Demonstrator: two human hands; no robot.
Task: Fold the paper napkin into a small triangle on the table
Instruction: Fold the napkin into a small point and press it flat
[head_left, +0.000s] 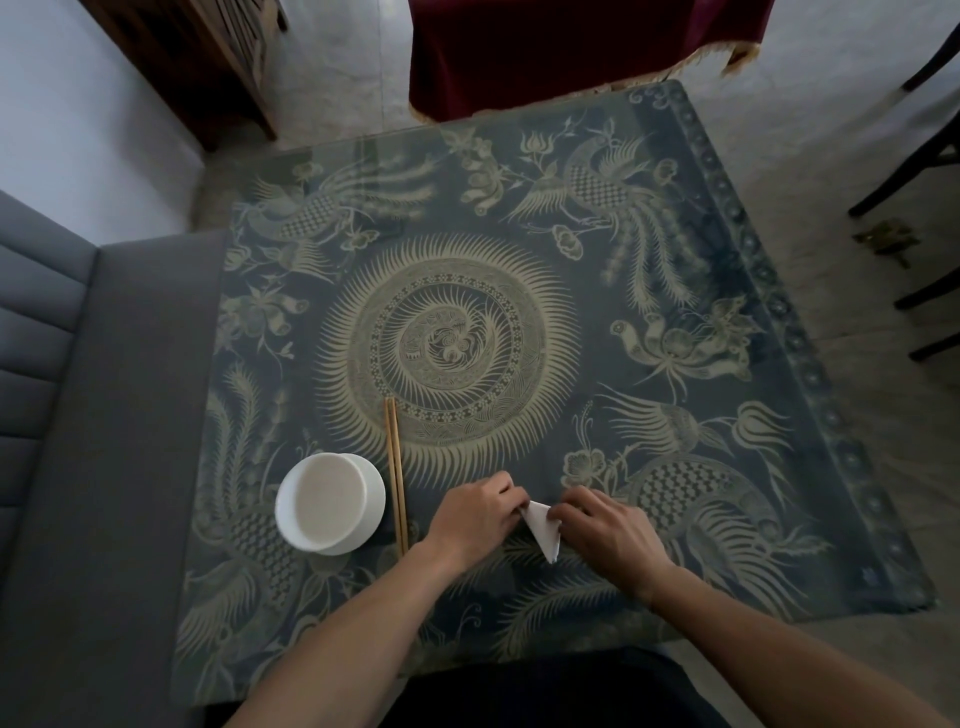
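Hiding much of the paper napkin (543, 529), both hands close over its upper part; only a white wedge shows between them, its point aimed toward the person, lying on the near part of the table (779, 415). Left hand (475, 514): knuckles up, fingers curled, tips pinching the napkin's left edge. Right hand (605, 530): palm down, fingers bent over the napkin's right side; whether they pinch or merely press cannot be told. Forearms run off the bottom edge. White bowl (330, 503), left of the hands: pale interior, contents hard to make out. Wooden chopsticks (396, 475): one pair, laid parallel just beside the bowl's right side.
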